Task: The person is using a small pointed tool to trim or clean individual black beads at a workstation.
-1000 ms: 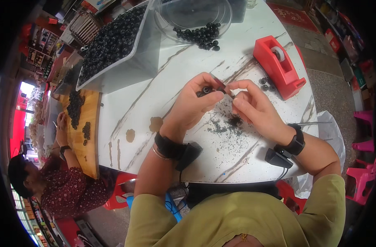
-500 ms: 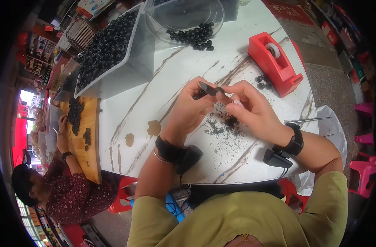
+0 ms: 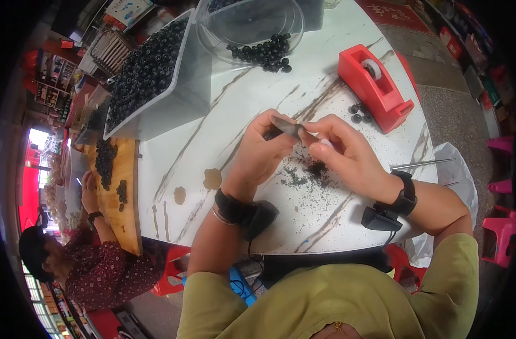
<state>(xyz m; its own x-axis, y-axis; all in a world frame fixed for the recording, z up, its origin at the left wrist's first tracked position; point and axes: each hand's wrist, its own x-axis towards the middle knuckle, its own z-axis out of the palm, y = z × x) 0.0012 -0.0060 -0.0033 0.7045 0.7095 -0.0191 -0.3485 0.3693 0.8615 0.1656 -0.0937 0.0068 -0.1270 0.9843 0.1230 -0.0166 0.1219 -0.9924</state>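
Both hands meet above the white table. My right hand point(image 3: 351, 150) is closed on a small knife point(image 3: 285, 125), whose short blade points left across the fingers of my left hand; a pale bit of what looks like its handle shows between the right fingers. My left hand point(image 3: 261, 147) is closed, pinching a small round black bead point(image 3: 299, 129) against the blade. Something else dark shows inside the left palm, partly hidden by the fingers. Beneath the hands lies a scatter of black shavings point(image 3: 317, 168) on the table.
A large clear bin point(image 3: 184, 104) full of black beads stands at the left. Beyond the hands, a clear round lid point(image 3: 249, 25) has beads on and beside it. A red tape dispenser point(image 3: 376, 90) stands right, near several loose beads point(image 3: 360, 113). Another person point(image 3: 91, 265) works at a wooden board point(image 3: 128, 198).
Both hands stay together in nearly the same place. The knife blade has turned slightly against the bead, and the whole view has shifted a little.
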